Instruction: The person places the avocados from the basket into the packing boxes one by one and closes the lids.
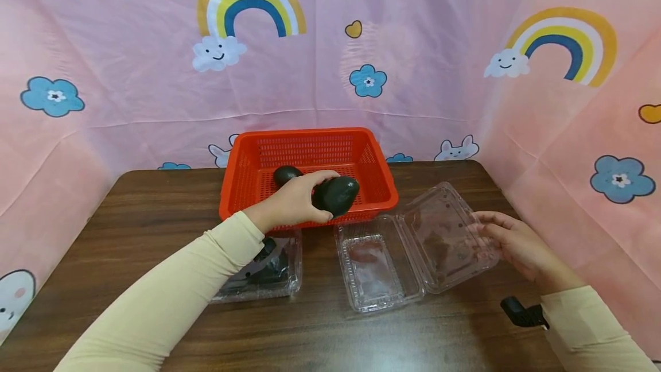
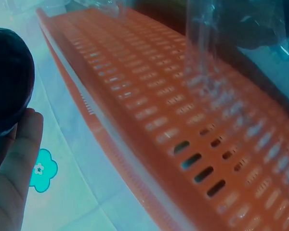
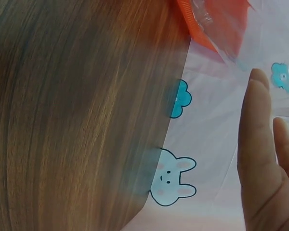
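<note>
My left hand grips a dark green avocado over the front rim of the red basket. In the left wrist view, fingers lie against the dark avocado at the left edge. Another avocado lies in the basket, partly behind the hand. On the right, a clear plastic clamshell box stands with its lid folded out. My right hand holds that lid by its outer edge. The right wrist view shows the hand's extended finger near the clear plastic.
A second clear box with dark avocados inside sits front left, partly hidden by my left sleeve. The brown wooden table meets a pink patterned cloth at the back and sides. A black wrist mount juts from my right wrist.
</note>
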`<act>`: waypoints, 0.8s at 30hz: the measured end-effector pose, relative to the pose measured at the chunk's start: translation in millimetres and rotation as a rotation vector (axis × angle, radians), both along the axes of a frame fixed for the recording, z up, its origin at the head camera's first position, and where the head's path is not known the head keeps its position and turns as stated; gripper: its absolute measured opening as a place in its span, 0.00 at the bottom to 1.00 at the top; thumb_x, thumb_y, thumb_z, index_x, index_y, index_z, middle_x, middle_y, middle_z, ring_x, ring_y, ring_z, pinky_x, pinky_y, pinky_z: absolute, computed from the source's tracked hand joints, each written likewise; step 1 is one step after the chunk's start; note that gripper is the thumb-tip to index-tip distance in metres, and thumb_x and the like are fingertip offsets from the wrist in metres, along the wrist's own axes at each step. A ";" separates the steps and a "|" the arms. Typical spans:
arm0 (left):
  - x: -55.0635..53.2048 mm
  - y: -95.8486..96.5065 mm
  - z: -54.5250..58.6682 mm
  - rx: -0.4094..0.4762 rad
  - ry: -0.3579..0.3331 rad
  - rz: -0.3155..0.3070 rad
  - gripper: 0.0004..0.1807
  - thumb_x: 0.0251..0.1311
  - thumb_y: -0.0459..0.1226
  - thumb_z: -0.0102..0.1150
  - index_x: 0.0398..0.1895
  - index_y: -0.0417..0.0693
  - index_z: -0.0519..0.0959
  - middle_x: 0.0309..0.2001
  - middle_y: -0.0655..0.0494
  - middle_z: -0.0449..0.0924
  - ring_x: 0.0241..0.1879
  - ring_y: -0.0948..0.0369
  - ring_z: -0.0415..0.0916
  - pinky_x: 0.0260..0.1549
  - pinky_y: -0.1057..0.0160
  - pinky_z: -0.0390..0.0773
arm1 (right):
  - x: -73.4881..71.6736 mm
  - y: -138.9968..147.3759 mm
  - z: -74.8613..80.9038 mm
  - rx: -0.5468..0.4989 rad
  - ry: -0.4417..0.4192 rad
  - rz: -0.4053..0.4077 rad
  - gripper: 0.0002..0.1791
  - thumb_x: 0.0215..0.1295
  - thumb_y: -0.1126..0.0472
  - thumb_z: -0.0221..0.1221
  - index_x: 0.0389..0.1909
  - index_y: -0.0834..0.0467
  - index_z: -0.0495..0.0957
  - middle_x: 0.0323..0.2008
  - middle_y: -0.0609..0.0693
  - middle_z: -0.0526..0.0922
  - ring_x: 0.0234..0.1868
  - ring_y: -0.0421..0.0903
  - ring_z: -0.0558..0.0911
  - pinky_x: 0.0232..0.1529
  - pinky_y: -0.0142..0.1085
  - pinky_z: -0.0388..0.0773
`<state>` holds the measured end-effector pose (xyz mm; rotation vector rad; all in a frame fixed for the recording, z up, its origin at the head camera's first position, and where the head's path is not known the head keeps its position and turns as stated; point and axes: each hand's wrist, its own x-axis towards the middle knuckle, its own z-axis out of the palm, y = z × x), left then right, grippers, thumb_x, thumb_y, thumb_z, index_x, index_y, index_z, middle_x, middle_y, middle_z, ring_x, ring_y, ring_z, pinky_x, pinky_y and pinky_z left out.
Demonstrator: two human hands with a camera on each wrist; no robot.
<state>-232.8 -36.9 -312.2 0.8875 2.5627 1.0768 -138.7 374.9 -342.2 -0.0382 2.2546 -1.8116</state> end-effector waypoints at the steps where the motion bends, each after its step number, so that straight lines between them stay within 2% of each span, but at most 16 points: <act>1: 1.5 0.8 -0.2 0.004 0.010 0.000 0.39 0.48 0.38 0.69 0.66 0.53 0.66 0.52 0.54 0.78 0.47 0.56 0.72 0.48 0.52 0.76 | 0.1 -0.2 0.1 0.010 -0.001 0.000 0.10 0.75 0.60 0.47 0.52 0.47 0.71 0.44 0.35 0.79 0.40 0.38 0.83 0.38 0.34 0.81; 11: 16.9 8.5 -3.8 0.086 0.032 -0.020 0.36 0.45 0.34 0.69 0.62 0.52 0.69 0.49 0.57 0.79 0.45 0.59 0.73 0.46 0.56 0.76 | 1.8 -0.7 0.4 0.009 0.006 0.008 0.10 0.76 0.60 0.45 0.53 0.46 0.71 0.43 0.36 0.79 0.40 0.39 0.84 0.40 0.35 0.82; 14: 20.3 11.2 -3.7 0.095 0.033 -0.021 0.36 0.45 0.34 0.69 0.62 0.52 0.70 0.48 0.57 0.79 0.44 0.59 0.73 0.45 0.57 0.76 | 2.3 -1.5 1.1 0.021 0.012 0.005 0.12 0.76 0.60 0.45 0.57 0.53 0.68 0.44 0.38 0.79 0.41 0.39 0.84 0.40 0.35 0.82; 19: 26.4 15.4 -5.0 0.098 0.008 -0.025 0.37 0.45 0.34 0.68 0.64 0.50 0.69 0.50 0.56 0.78 0.44 0.58 0.73 0.44 0.58 0.75 | 3.2 -5.3 3.8 0.090 0.002 -0.012 0.25 0.76 0.58 0.45 0.66 0.70 0.56 0.45 0.41 0.77 0.42 0.38 0.83 0.42 0.35 0.81; 24: 30.8 20.2 -10.9 0.082 0.005 -0.038 0.35 0.46 0.33 0.68 0.63 0.50 0.70 0.50 0.57 0.77 0.44 0.59 0.73 0.43 0.59 0.75 | 3.7 -7.9 6.4 0.107 0.003 -0.011 0.28 0.77 0.57 0.44 0.67 0.72 0.53 0.46 0.42 0.77 0.42 0.39 0.84 0.42 0.36 0.82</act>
